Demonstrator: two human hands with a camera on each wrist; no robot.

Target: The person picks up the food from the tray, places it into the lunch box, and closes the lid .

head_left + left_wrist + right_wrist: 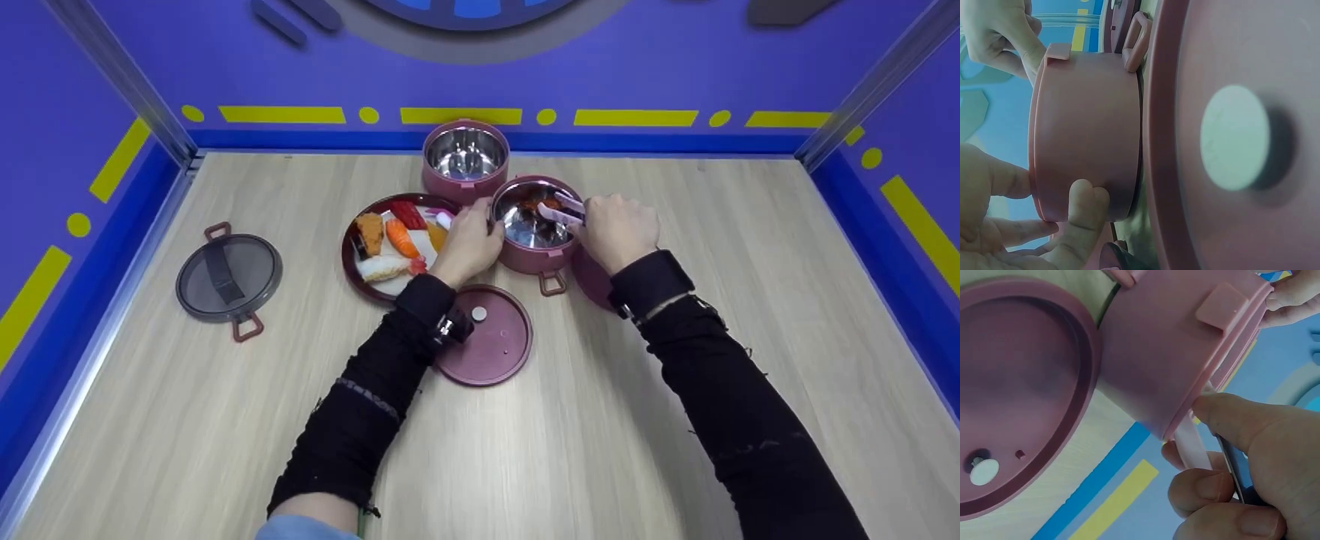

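Observation:
A pink steel-lined container [531, 247] stands mid-table beside a dark red plate [351, 259] that bears several sushi pieces [397, 238]. My left hand [469, 244] grips the container's left wall [1086, 135], thumb [1081, 211] pressed on it. In my right hand [615, 229] are pink tongs [564, 210], whose tips reach into the container near a reddish piece [537, 202]. I cannot tell whether the tips pinch it. The right wrist view shows the fingers [1224, 489] pinching the tongs [1190, 447] at the container's rim [1207, 377].
A second, empty pink container [465, 159] stands behind. One pink lid [491, 341] lies by my left wrist and another [592, 279] lies under my right hand. A grey lid [229, 277] sits at the left. Blue walls enclose the wooden table [675, 420].

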